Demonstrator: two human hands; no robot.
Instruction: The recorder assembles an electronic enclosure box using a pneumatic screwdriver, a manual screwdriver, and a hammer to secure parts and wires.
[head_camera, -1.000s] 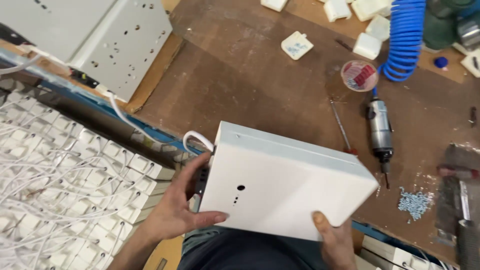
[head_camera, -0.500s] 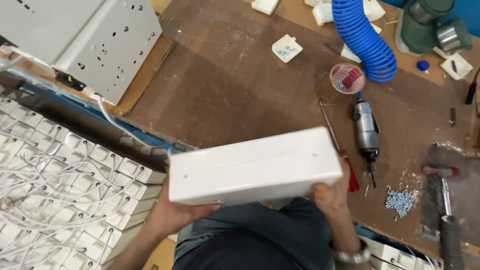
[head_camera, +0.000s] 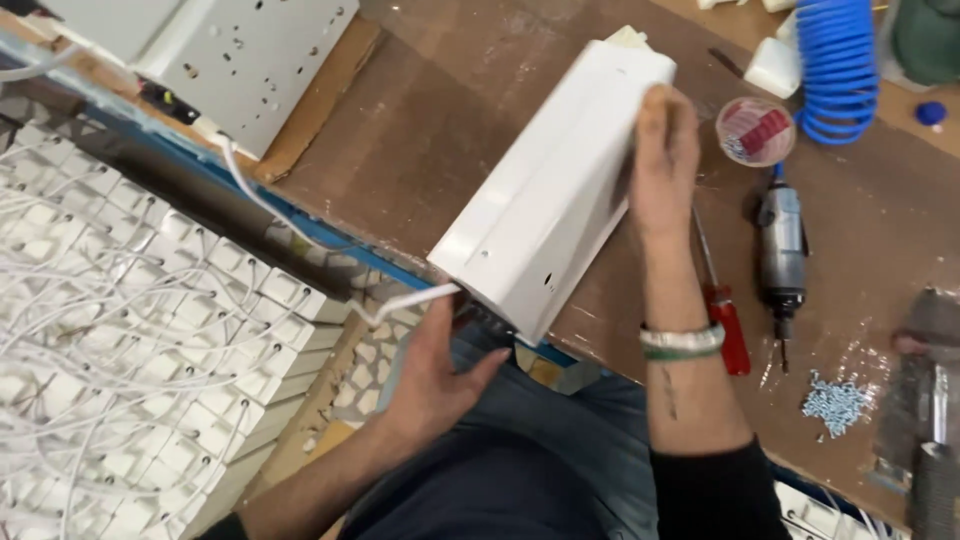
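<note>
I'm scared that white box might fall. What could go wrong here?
The white box hangs partly over the table edge, held by the right hand on top and the left hand below its near end; if either slips, it could tip off. Its white cord dangles near the left hand and might snag. The right arm lies close to the red screwdriver and the loose screws, so it might knock them.
</note>
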